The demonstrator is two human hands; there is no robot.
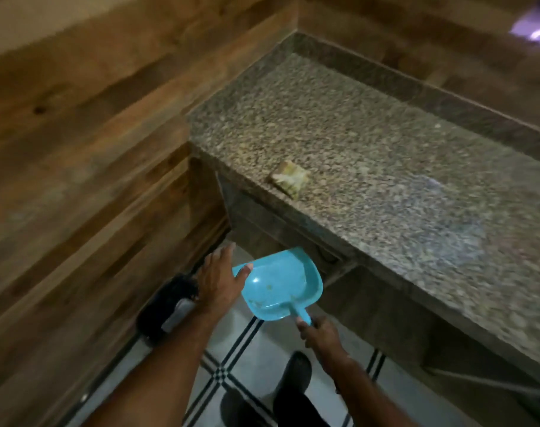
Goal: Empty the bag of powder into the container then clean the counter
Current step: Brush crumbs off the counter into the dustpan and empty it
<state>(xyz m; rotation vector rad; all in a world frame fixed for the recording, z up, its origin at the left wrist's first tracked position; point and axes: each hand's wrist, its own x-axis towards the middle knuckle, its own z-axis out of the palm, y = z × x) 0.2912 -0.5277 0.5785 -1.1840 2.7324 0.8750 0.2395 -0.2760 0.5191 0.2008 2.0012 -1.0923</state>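
Head view, one dustpan [281,282] in right hand [321,332], one sponge [289,179] on counter [385,149]

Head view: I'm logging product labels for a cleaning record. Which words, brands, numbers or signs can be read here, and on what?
No text can be read in this view.
Blue dustpan: plain plastic, no print shows.
Sponge on the counter: no lettering visible.
Dark bin on the floor: it has a pale patch, too blurred to tell if it is a label.
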